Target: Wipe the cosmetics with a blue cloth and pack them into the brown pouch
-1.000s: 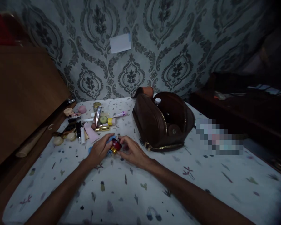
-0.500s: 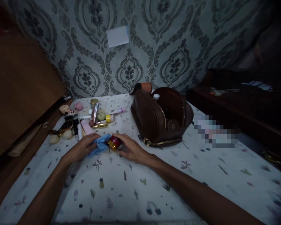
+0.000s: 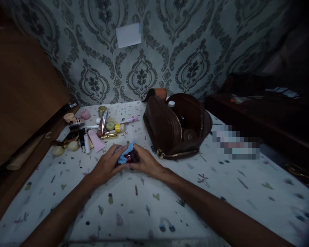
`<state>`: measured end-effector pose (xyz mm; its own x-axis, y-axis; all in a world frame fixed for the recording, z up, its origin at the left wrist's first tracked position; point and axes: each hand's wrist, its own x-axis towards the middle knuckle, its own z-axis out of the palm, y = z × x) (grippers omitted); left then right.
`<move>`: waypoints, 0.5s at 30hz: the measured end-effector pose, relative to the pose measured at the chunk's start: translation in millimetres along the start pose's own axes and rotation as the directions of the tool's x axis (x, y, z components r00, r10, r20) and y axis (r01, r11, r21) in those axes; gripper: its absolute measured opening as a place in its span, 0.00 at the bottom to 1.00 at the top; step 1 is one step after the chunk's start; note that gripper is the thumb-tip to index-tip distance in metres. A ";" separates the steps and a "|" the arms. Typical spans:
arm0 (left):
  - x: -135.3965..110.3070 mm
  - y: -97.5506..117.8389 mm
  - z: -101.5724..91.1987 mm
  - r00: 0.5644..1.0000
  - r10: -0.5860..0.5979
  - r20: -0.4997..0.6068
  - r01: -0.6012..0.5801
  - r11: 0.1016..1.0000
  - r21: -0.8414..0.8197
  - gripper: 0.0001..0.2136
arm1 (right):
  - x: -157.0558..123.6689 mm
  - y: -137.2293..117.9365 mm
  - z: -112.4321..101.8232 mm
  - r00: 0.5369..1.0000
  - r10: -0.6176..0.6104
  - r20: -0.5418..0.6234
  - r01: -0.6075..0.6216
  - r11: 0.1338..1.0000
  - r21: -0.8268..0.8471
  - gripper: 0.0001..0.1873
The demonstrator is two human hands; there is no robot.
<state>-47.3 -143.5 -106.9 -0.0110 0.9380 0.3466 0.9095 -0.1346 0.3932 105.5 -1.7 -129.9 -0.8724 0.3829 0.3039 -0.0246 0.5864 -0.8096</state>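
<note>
A blue cloth (image 3: 123,158) is bunched in my left hand (image 3: 108,163), its fingers closed and pressing it against a small dark red container (image 3: 129,157). My right hand (image 3: 147,160) grips the other side of that container between thumb and fingers. Earlier its gold part showed; now cloth and fingers cover most of it. Just beyond my left hand lie a pink tube (image 3: 95,140) and a gold tube (image 3: 109,136). To the right of my hands stands a brown leather bag (image 3: 163,125), unzipped, with a white-capped bottle (image 3: 171,103) inside.
Several cosmetics, among them a yellow-banded jar (image 3: 119,128) and a pink sponge (image 3: 85,114), lie at the back left on the patterned white cloth (image 3: 134,209). A wooden panel (image 3: 23,75) rises at left. Dark furniture (image 3: 244,113) stands at right. Patterned wallpaper covers the back wall.
My left hand has moved right with the blue cloth, which now wraps the red container. The container has turned, so its gold part is hidden. The pink tube is now uncovered.
</note>
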 end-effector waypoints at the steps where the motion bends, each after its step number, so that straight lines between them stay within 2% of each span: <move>1: -0.7 -1.6 1.2 1.000 0.012 -0.012 -0.011 1.000 0.024 0.26 | 0.1 -0.4 -0.1 1.000 0.008 0.005 -0.008 1.000 0.001 0.17; 7: -4.8 -7.7 6.5 0.998 0.037 -0.058 -0.033 0.997 0.077 0.23 | 2.1 -1.2 -2.2 0.999 -0.029 0.036 0.027 0.998 0.051 0.27; 10: -6.3 -11.1 7.5 0.991 0.101 -0.091 -0.090 0.989 0.118 0.19 | 2.3 -0.3 -2.1 0.999 -0.044 0.020 0.042 0.996 0.080 0.27; 13: -6.6 -13.6 6.4 0.979 0.161 -0.121 -0.142 0.979 0.147 0.18 | 1.8 -0.1 -1.2 1.000 -0.020 -0.023 0.021 0.996 0.088 0.32; 15: -6.5 -13.8 4.4 0.971 0.204 -0.126 -0.183 0.970 0.161 0.17 | 1.7 -0.6 -0.8 0.999 0.000 -0.040 0.003 0.998 0.065 0.30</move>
<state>-58.0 -146.3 -118.4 0.1223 0.8428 0.5242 0.9511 -0.2505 0.1807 104.5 -0.8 -128.5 -0.8523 0.4107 0.3239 -0.0587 0.5402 -0.8395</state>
